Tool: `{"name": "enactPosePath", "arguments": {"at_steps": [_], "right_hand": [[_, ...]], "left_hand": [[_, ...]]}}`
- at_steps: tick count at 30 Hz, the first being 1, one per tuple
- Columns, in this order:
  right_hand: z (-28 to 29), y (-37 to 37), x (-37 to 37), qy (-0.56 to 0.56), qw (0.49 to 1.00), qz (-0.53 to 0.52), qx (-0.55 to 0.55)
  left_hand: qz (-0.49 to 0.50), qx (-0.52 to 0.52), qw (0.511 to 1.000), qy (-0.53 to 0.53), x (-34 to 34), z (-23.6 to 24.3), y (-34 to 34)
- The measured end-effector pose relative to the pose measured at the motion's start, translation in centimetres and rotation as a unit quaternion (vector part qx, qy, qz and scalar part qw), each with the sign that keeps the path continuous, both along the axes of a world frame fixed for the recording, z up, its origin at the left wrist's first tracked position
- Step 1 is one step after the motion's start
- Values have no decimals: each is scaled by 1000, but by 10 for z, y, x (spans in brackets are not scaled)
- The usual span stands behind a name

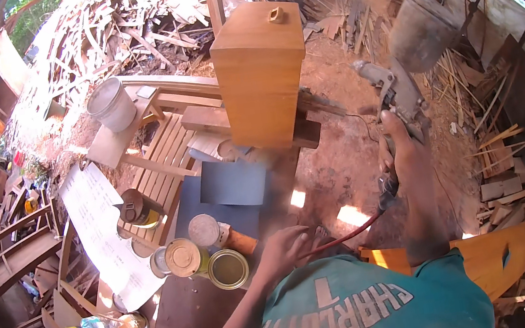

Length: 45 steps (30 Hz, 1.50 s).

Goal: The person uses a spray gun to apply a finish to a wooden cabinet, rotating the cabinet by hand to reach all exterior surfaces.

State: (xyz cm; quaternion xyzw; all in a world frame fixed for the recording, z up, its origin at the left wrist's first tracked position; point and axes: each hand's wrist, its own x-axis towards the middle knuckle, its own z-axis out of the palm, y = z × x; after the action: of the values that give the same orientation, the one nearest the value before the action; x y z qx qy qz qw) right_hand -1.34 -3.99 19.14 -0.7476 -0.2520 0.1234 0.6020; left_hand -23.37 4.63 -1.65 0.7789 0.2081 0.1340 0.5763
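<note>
A spray gun (400,94) is being gripped in the right hand (401,144), arm outstretched, and aimed toward a tall wooden box (260,74) standing just beyond. The box is already looking evenly coated. A red hose (343,238) is being pinched by the left hand (284,248) beside open tins (205,256).

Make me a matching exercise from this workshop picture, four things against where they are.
Things:
1. wooden box
2. white bucket
3. tins
4. spray gun

Places:
A. in the right hand
B. far left, on a board
C. upright, in the middle ahead
D. grouped by the left hand

Pairs: 1-C, 2-B, 3-D, 4-A
</note>
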Motion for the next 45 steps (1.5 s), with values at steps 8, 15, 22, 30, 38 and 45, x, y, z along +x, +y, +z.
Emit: {"name": "enactPosePath", "arguments": {"at_steps": [8, 15, 22, 30, 38, 45], "right_hand": [[14, 57, -52, 27, 996, 83, 29], [-7, 121, -78, -7, 990, 135, 48], [-8, 72, -84, 31, 998, -14, 55], [-38, 69, -95, -36, 994, -99, 6], [-82, 82, -94, -147, 988, -27, 35], [-93, 40, -109, -83, 994, -59, 41]], "left_hand": [[-10, -58, 998, 14, -28, -34, 0], [-88, -74, 993, 8, -29, -18, -3], [-81, -51, 995, -29, -47, -47, -8], [-106, -59, 993, 5, -59, -37, -6], [-87, -72, 993, 20, -62, -32, -5], [-86, -69, 993, 40, -72, -45, -6]]}}
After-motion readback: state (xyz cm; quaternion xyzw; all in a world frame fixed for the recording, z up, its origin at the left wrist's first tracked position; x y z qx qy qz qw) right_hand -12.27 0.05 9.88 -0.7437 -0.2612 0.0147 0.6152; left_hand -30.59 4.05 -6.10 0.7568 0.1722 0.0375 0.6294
